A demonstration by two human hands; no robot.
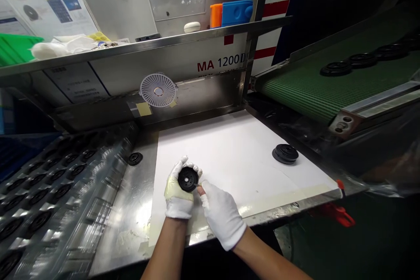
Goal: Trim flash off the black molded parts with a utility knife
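Note:
My left hand (179, 189), in a white glove with a yellowish palm, is closed around a round black plastic part (188, 179) with a hole at its centre. The part's face is turned up toward me. My right hand (220, 212), gloved in white with a bare thumb tip, is closed at the right rim of that part. Whatever its fingers pinch there is too small to make out. Both hands are over a white sheet (210, 144) on the metal bench. Further right on the sheet sits a black round part or small stack (285, 153).
Left, a clear plastic tray (98, 201) holds several black parts; a single black part (135, 158) lies beside it. A green conveyor belt (305, 92) carries more at right. Behind stand a small fan (158, 90) and a metal shelf (177, 38). A red-handled tool (337, 214) hangs at the bench's right edge.

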